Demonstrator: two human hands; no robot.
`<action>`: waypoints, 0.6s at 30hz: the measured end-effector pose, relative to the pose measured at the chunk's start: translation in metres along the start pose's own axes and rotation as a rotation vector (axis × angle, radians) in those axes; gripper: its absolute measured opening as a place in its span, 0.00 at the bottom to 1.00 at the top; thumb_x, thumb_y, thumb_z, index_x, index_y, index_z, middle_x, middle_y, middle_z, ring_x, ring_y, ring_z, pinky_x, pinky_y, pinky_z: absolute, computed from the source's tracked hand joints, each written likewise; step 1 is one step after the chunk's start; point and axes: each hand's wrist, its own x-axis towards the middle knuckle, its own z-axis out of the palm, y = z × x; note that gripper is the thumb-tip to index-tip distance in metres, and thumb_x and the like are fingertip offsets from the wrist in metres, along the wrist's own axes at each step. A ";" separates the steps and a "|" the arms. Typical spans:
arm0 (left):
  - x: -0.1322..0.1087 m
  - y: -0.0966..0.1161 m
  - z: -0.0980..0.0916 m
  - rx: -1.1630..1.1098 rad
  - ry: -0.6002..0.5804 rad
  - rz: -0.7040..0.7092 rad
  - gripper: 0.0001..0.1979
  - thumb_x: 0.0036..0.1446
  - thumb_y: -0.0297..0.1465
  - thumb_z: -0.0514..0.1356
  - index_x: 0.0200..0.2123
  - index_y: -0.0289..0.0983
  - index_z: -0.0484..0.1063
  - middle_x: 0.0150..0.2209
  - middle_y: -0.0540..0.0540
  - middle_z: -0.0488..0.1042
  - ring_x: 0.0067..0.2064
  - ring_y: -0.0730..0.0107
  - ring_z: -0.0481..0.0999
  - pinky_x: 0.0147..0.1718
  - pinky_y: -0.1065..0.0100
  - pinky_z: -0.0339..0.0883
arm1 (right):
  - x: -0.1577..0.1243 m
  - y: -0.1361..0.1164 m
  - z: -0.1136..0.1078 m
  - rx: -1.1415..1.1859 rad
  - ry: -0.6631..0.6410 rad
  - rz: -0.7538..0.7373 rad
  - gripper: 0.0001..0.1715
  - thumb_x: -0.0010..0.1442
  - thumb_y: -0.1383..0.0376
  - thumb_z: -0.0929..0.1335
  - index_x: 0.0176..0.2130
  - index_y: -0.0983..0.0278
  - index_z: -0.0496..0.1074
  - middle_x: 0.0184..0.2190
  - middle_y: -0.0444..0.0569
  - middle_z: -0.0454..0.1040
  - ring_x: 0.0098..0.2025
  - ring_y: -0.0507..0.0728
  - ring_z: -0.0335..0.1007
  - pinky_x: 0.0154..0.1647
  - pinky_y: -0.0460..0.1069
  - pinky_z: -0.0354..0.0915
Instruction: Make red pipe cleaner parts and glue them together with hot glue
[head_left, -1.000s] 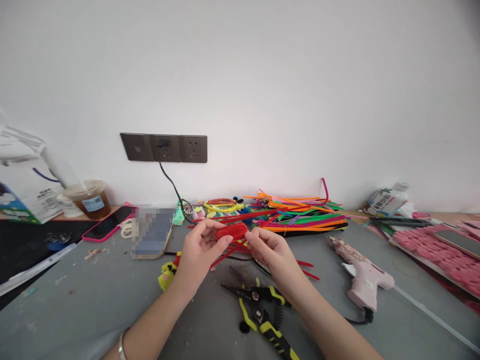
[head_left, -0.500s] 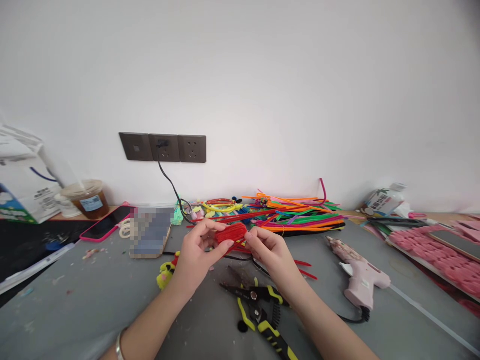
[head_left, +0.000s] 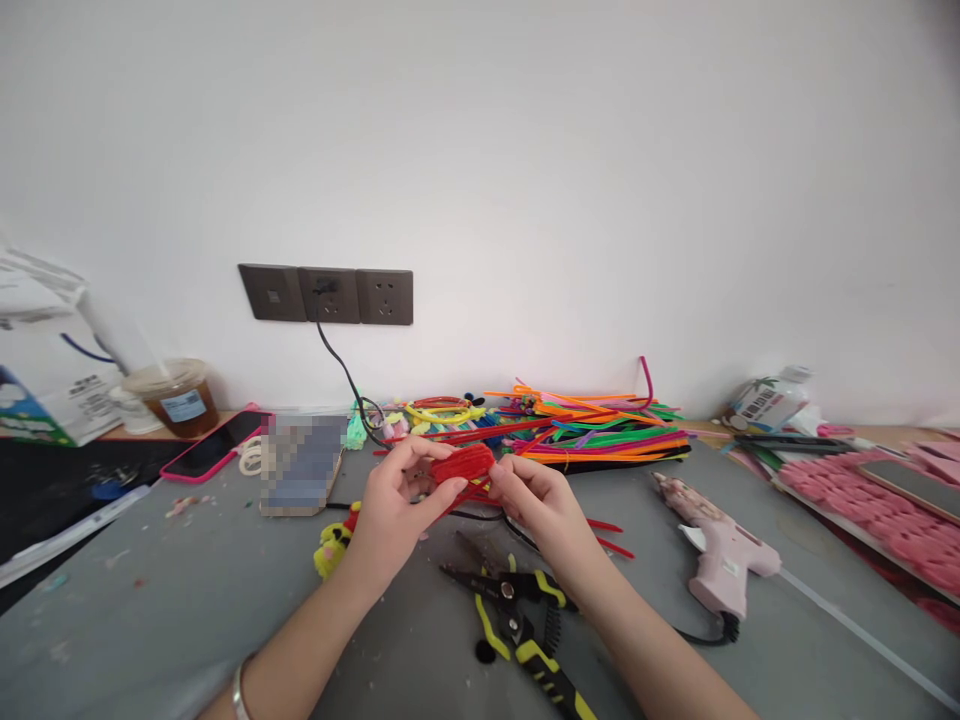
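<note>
Between my two hands, above the table, is a flat red piece of bent pipe cleaner (head_left: 463, 464) with several rows side by side. My left hand (head_left: 401, 505) grips its left side, thumb in front and fingers behind. The thumb and fingertips of my right hand (head_left: 536, 495) pinch its right end. More red pipe cleaners (head_left: 611, 527) lie on the table behind and below my hands. Nearer to me, under the hands, rest black and yellow pliers (head_left: 517, 625). A yellow fuzzy piece (head_left: 330, 550) with red on it is partly hidden by my left wrist.
At the wall lies a heap of coloured pipe cleaners (head_left: 600, 430). A pink glue gun (head_left: 720, 555) is at the right, its cord running under my right arm. Phones (head_left: 221, 447), a tape roll (head_left: 251, 457) and a drink cup (head_left: 176, 400) are at left. A bottle (head_left: 769, 400) leans at the back right.
</note>
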 end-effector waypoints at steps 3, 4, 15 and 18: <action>0.001 -0.002 0.001 -0.035 0.041 -0.003 0.11 0.54 0.34 0.67 0.38 0.38 0.71 0.38 0.45 0.77 0.41 0.67 0.79 0.39 0.69 0.74 | -0.001 -0.002 0.000 -0.016 0.007 -0.010 0.30 0.56 0.42 0.69 0.21 0.62 0.62 0.17 0.38 0.52 0.20 0.48 0.43 0.21 0.48 0.42; 0.002 -0.002 0.001 -0.041 0.060 -0.003 0.11 0.54 0.34 0.67 0.38 0.38 0.71 0.39 0.45 0.78 0.41 0.67 0.79 0.39 0.69 0.74 | -0.002 -0.002 0.000 -0.016 0.008 -0.015 0.30 0.56 0.43 0.69 0.21 0.62 0.62 0.17 0.38 0.53 0.21 0.48 0.43 0.21 0.48 0.42; 0.001 0.000 0.003 -0.025 0.036 0.002 0.10 0.54 0.33 0.66 0.37 0.37 0.70 0.35 0.46 0.76 0.37 0.68 0.77 0.36 0.71 0.72 | -0.002 -0.001 0.001 0.005 0.001 -0.017 0.29 0.56 0.45 0.70 0.22 0.62 0.59 0.19 0.38 0.53 0.21 0.48 0.42 0.21 0.47 0.40; 0.001 0.001 0.003 -0.012 0.021 -0.011 0.10 0.54 0.33 0.66 0.38 0.37 0.70 0.35 0.46 0.77 0.37 0.68 0.77 0.36 0.70 0.72 | -0.002 0.000 0.000 0.004 0.000 -0.015 0.28 0.56 0.45 0.70 0.22 0.62 0.60 0.19 0.38 0.53 0.21 0.48 0.43 0.21 0.47 0.40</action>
